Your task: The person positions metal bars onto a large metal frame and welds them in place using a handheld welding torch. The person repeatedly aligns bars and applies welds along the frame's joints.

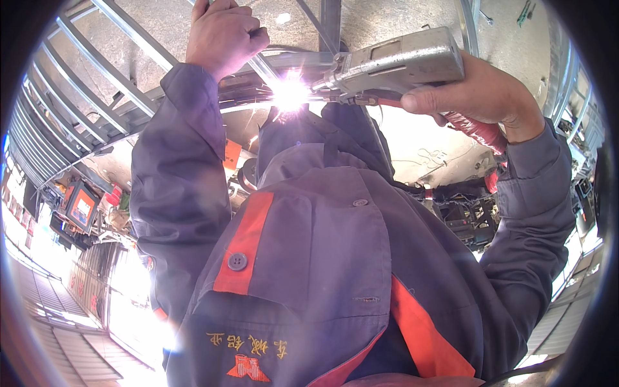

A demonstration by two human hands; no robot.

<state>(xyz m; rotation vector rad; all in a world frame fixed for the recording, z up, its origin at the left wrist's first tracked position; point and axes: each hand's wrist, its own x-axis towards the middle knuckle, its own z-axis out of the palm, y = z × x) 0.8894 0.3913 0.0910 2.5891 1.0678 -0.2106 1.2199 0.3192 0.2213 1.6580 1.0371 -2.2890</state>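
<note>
My right hand (483, 93) is wrapped round a boxy silver-grey welding gun (393, 61), with the thumb along its underside. A red-wrapped cable (474, 129) trails from beneath that hand. At the gun's tip a dazzling white-violet arc throws sparks and hides the metal right under it. My left hand (229, 35) is closed on a narrow light metal bar (263, 66), whose lower end runs into the glare. A darker metal rail (245, 87) lies crosswise behind the arc.
A rack of parallel metal bars (80, 84) curves along the left. An upright metal post (329, 26) stands beyond the arc. An orange-and-black machine (82, 205) sits at the left. Green-handled pliers (525, 13) lie on the concrete floor (400, 16) at the far right.
</note>
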